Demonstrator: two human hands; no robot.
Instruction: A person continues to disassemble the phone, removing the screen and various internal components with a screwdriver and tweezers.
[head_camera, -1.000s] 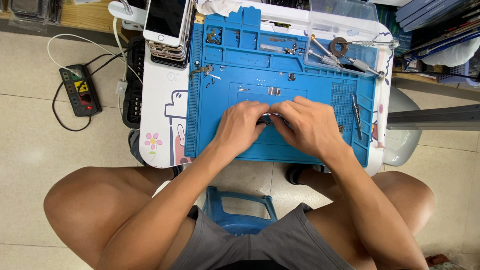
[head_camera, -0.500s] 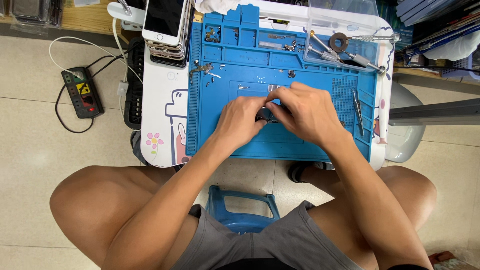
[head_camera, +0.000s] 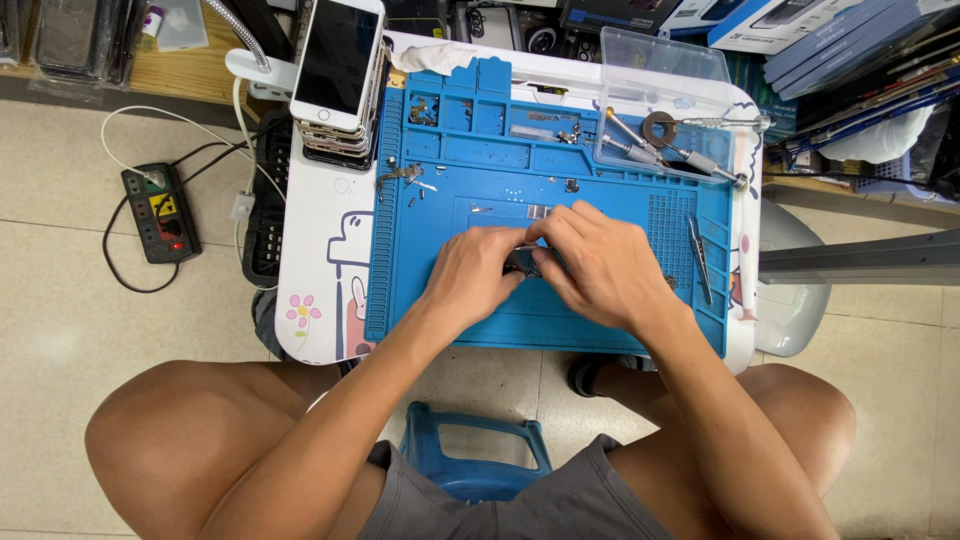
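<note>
Between both hands (head_camera: 540, 265), small dark part (head_camera: 522, 262), mostly hidden

Left hand (head_camera: 468, 275) and right hand (head_camera: 600, 265) close together, fingers (head_camera: 548, 228) curled inward, forearms converging

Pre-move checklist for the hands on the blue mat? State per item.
1. Both hands on the part: ok. Left hand and right hand meet over a small dark part mid-mat.
2. Part identity and grip: cannot tell, fingers cover most of it.
3. Part over the blue mat: ok.
4. Tweezers within reach: ok, lying on the mat beside the right hand.
5. Loose small parts kept apart: ok, at the mat's upper left.
6. Stack of phones away from the hands: ok.
</note>
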